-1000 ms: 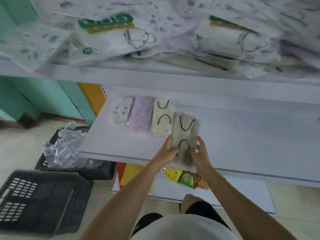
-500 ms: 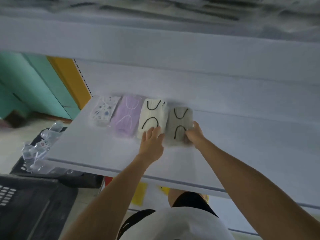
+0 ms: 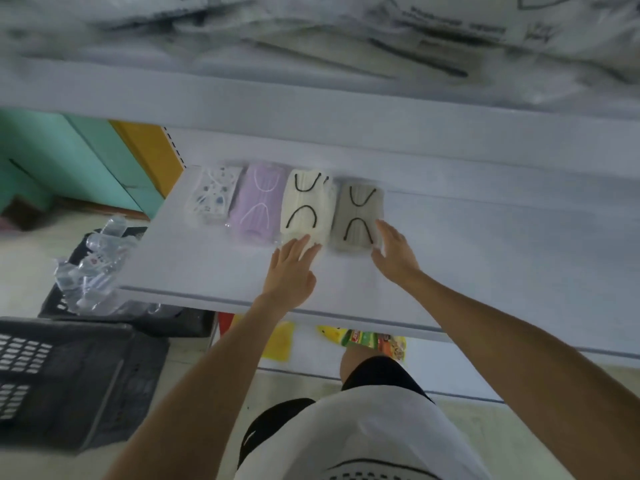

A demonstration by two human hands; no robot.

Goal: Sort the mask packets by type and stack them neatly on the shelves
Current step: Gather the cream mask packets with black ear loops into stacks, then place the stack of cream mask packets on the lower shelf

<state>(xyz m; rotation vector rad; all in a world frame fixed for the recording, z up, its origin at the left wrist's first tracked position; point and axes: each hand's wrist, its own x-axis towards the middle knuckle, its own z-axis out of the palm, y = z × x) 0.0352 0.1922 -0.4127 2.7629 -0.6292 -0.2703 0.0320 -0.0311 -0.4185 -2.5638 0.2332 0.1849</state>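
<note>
- 4 mask packets lay side by side at the back left of a white shelf: a patterned packet, a lilac packet, a cream packet, then a grey packet.
- The left hand lay flat, fingers straight and slightly apart, tips touching the cream packet's near edge.
- The right hand held straight fingers together against the grey packet's near right corner.
- Blurred packets were heaped on the shelf above.

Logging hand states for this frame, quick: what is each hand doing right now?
Left hand: open, fingertips on the near end of the cream packet.
Right hand: open, at the grey packet's right edge.
</note>
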